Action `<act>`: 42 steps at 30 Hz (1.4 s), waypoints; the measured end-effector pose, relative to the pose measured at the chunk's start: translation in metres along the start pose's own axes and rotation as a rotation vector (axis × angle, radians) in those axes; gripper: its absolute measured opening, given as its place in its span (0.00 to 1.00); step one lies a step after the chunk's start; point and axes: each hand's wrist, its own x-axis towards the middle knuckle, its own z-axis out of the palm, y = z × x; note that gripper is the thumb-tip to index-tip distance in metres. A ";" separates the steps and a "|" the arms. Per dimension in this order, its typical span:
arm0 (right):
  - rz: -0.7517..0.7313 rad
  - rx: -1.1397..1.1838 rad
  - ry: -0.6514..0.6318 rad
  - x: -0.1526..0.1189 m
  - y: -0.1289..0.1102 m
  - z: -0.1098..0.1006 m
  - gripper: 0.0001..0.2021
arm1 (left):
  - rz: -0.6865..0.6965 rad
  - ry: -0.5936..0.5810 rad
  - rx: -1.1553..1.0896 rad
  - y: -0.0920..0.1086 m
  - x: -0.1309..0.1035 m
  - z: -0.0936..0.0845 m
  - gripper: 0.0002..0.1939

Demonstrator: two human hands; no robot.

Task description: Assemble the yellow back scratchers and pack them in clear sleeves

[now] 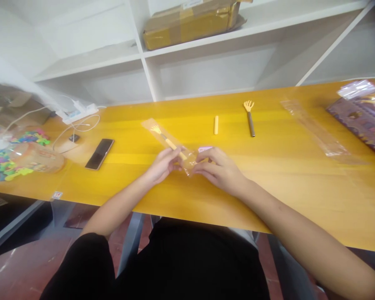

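Note:
A small yellow back scratcher [171, 143] lies inside a narrow clear plastic bag [148, 122], its clawed end pointing away from me to the left. My left hand [163, 166] is closed around the bag and the handle within. At the near end of the bag, the fingers of my right hand [221, 171] pinch the crinkled plastic. Just behind those fingers a small purple-and-white piece [205, 148] shows in part. Farther back on the table lie a short pale-yellow stick [216, 125] and another back scratcher [250, 119] with a dark handle.
To the right are a flat clear bag [318, 131] and a purple patterned package [358, 114]. On the left lie a phone [100, 154], a power strip [80, 113] with cables, a plastic jar [39, 158] and colourful small pieces [3, 164]. Behind, a shelf holds a taped carton [190, 25].

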 end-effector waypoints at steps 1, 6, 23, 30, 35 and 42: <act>-0.012 -0.010 0.013 0.001 -0.001 -0.002 0.06 | 0.008 0.026 0.000 0.000 0.001 0.000 0.22; 0.040 0.031 -0.007 0.006 -0.006 -0.007 0.06 | -0.007 -0.004 0.108 0.001 -0.001 0.004 0.25; 0.453 0.287 -0.001 0.002 -0.007 0.003 0.17 | 0.020 -0.340 0.238 -0.014 -0.007 0.006 0.29; 0.706 0.503 -0.160 0.005 -0.005 0.002 0.19 | 0.050 -0.312 0.285 -0.013 -0.006 0.005 0.23; 0.775 0.711 -0.269 0.008 -0.007 0.001 0.25 | 0.055 -0.329 0.322 -0.016 -0.006 0.003 0.24; 0.808 0.894 -0.289 0.009 -0.007 0.002 0.26 | 0.077 -0.294 0.309 -0.016 -0.010 0.006 0.28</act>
